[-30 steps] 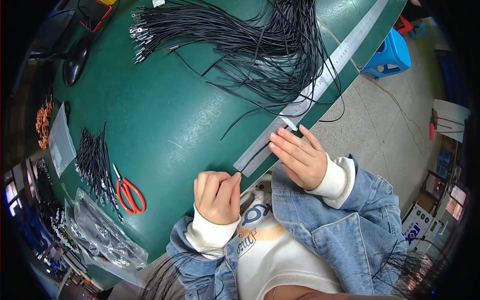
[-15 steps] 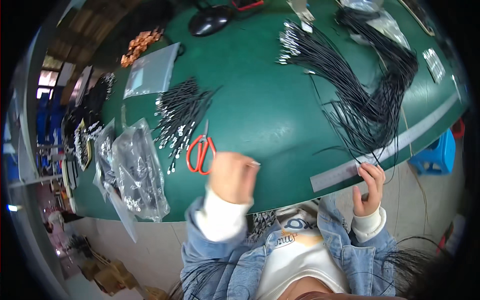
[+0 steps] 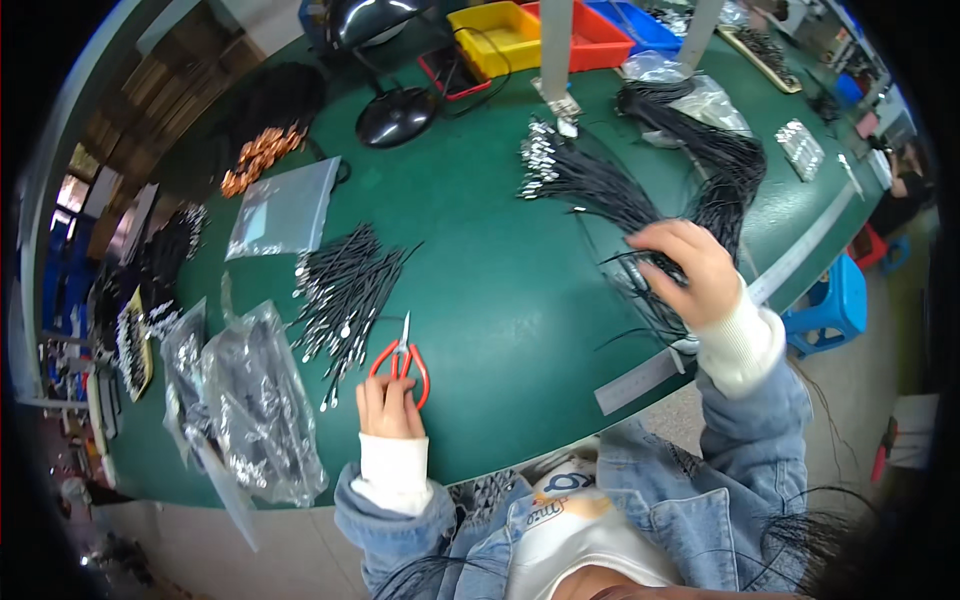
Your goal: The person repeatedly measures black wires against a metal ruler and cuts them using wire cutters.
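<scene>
My left hand (image 3: 390, 408) is at the near edge of the green table, its fingers curled over the red handles of small scissors (image 3: 405, 350). The blades point away from me. Just beyond lies a pile of short black cables (image 3: 350, 285) with silvery ends. On the right, my right hand (image 3: 695, 275) is over a long bundle of black cables (image 3: 605, 185), fingers bent and thumb apart. Dark strands show between thumb and fingers, none plainly pinched. A steel ruler (image 3: 635, 385) lies along the table's near edge, partly hidden under the cables.
Clear plastic bags (image 3: 260, 400) lie at the near left, with a flat bag (image 3: 285, 210) and copper-coloured parts (image 3: 262, 160) behind. A black lamp base (image 3: 395, 118) and a yellow bin (image 3: 495, 40) stand at the back. A blue stool (image 3: 830, 305) is beside the table.
My left hand has come down and left onto the scissors handles; the pale tip at its fingers no longer shows. My right hand has moved from the ruler over the cable bundle. The view has tilted up.
</scene>
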`<state>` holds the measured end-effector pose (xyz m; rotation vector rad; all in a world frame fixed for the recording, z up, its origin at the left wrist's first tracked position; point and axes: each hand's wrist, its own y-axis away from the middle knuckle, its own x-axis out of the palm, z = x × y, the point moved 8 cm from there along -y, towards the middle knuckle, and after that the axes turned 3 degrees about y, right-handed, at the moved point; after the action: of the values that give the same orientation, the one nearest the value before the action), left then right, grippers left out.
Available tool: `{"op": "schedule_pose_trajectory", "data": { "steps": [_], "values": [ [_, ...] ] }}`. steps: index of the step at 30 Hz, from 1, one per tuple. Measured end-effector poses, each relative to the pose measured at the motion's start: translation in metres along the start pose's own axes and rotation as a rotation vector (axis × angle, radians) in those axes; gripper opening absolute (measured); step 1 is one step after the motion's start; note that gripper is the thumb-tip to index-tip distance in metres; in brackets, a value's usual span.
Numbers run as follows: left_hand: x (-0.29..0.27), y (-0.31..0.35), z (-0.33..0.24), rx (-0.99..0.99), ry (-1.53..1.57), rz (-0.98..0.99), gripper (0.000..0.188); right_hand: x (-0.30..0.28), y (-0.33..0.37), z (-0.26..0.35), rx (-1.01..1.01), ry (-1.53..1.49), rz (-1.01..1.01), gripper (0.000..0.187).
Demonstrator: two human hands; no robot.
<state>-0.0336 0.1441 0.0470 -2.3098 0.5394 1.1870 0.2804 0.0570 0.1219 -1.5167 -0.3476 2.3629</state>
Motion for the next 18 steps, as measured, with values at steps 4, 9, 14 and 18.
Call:
{"op": "schedule_pose_trajectory", "data": {
  "steps": [4,9,14,18],
  "values": [
    [0.004,0.007,-0.005,0.005,0.026,-0.034,0.021,0.043,-0.035,-0.069,0.188,0.199,0.142,0.021],
    [0.001,0.012,-0.008,-0.027,0.108,-0.085,0.020,0.084,-0.045,-0.100,0.144,0.407,0.191,0.024],
    [0.002,0.006,-0.013,0.013,0.144,-0.108,0.020,0.087,-0.052,-0.103,0.179,0.419,0.253,0.018],
    [0.007,0.007,-0.013,0.023,0.161,-0.100,0.020,0.081,-0.055,-0.108,0.230,0.374,0.306,0.014]
  ]
}}
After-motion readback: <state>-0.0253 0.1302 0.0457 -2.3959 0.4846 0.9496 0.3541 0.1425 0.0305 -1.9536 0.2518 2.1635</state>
